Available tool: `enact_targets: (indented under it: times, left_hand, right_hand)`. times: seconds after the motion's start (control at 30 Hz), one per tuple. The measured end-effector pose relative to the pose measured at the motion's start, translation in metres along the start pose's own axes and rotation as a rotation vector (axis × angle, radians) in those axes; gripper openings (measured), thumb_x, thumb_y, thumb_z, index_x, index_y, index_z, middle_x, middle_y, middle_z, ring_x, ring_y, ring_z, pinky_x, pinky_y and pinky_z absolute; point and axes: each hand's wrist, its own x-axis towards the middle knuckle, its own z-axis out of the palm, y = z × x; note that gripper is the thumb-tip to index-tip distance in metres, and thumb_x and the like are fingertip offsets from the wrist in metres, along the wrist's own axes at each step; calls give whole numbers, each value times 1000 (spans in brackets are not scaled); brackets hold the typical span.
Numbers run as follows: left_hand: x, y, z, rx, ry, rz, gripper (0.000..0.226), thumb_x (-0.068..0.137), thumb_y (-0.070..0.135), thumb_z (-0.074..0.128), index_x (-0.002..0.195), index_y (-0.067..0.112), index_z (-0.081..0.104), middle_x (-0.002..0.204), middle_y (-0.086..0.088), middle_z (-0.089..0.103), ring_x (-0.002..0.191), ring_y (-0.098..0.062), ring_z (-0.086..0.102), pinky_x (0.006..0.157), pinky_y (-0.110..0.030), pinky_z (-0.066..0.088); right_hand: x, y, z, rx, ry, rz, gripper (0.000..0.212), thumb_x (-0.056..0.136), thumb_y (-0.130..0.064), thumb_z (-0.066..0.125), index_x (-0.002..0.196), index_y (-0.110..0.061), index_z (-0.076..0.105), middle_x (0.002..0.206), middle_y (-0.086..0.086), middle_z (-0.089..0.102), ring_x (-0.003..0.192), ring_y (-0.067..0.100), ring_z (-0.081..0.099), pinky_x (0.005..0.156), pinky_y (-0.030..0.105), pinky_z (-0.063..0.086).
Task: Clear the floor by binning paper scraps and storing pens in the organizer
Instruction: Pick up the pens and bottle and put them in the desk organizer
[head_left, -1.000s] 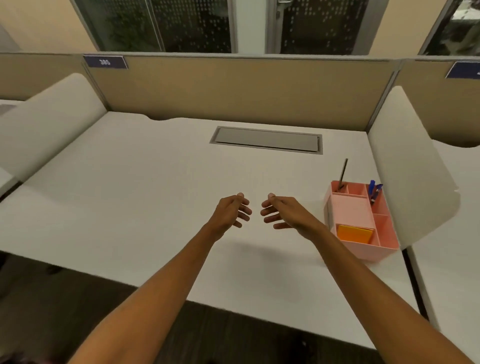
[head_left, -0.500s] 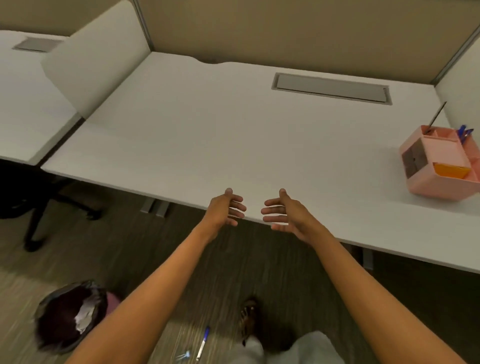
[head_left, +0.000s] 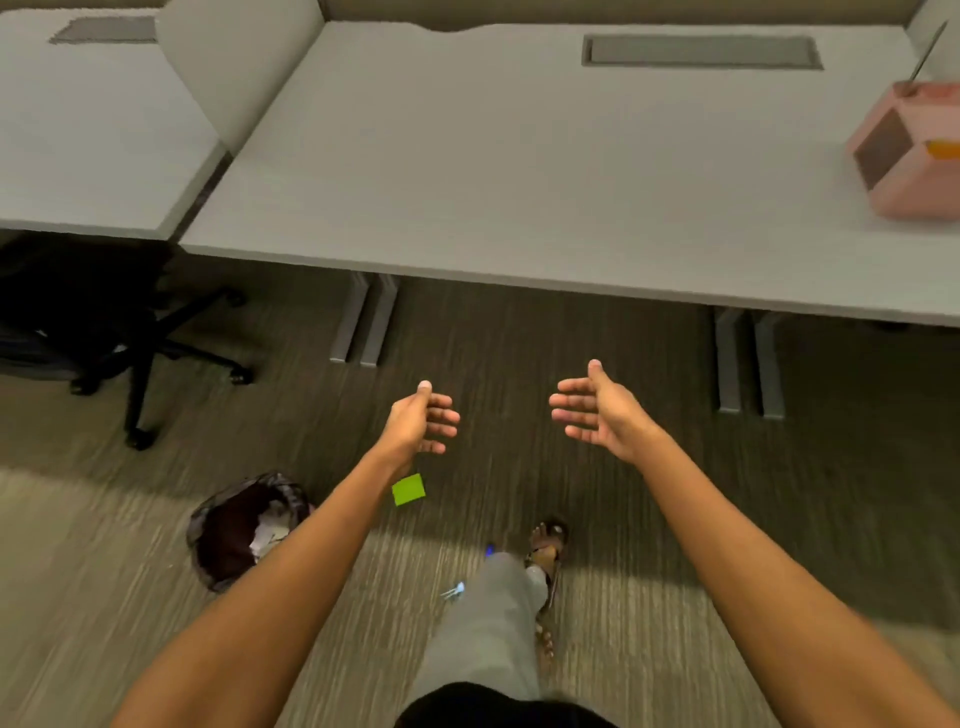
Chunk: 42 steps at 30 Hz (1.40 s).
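My left hand (head_left: 422, 423) and my right hand (head_left: 597, 413) hover over the carpet in front of the desk, fingers loosely spread, holding nothing. A green paper scrap (head_left: 408, 489) lies on the floor just below my left wrist. A bin (head_left: 228, 535) lined with a dark bag stands at lower left with white paper inside. A blue pen tip (head_left: 489, 548) shows beside my trouser leg, and a small pale blue object (head_left: 454, 590) lies lower down. The pink organizer (head_left: 906, 156) stands on the desk at far right, a dark pen (head_left: 927, 49) sticking up from it.
The white desk (head_left: 519, 182) spans the upper view, its grey legs (head_left: 363, 322) reaching the carpet. A black office chair (head_left: 104, 322) sits under the neighbouring desk at left. My sandalled foot (head_left: 545, 551) and grey trouser leg stand at bottom centre.
The view has tilted down from the desk top to the floor. Both hands have dropped below the desk edge and moved apart. The green scrap has come into view.
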Motion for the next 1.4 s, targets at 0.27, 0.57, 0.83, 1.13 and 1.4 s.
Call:
enact_targets:
  times: [0.27,0.57,0.83,1.13,1.4]
  left_hand:
    - [-50,-36,-60,146,-108,-266,33,98,44,42,96,14,54,82,-7,66,66,-20,62,57,-30,45]
    - [-21,-95,-117,347,-137,-348,21,93,35,57,85,15,57,74,-4,61,60,-15,57,51,-24,39]
    - [65,-204,-184,1007,-266,-118,17,85,29,65,87,13,67,80,-8,70,84,-26,67,74,-31,48]
    - [180,-361,-223,1100,-293,-100,8,88,12,59,89,11,67,83,-5,67,86,-28,65,71,-28,45]
    - [266,-541,-195,1077,-307,-88,5,84,12,64,87,13,60,75,-8,65,77,-27,64,75,-33,55]
  right_hand:
    - [-38,88,57,120,46,127,55,100,-55,27,102,-14,63,99,7,72,86,21,67,72,35,49]
    - [-13,168,94,84,233,248,48,101,-51,32,97,-15,63,97,7,71,80,19,65,66,31,46]
    - [45,281,126,25,397,303,19,97,-30,52,105,-15,63,102,5,72,79,15,67,62,26,47]
    - [187,434,154,-183,388,315,6,90,-20,62,87,-25,63,86,2,74,71,12,68,61,24,47]
    - [322,571,135,-404,393,274,8,87,-21,68,90,-23,60,76,7,69,85,36,71,77,45,56]
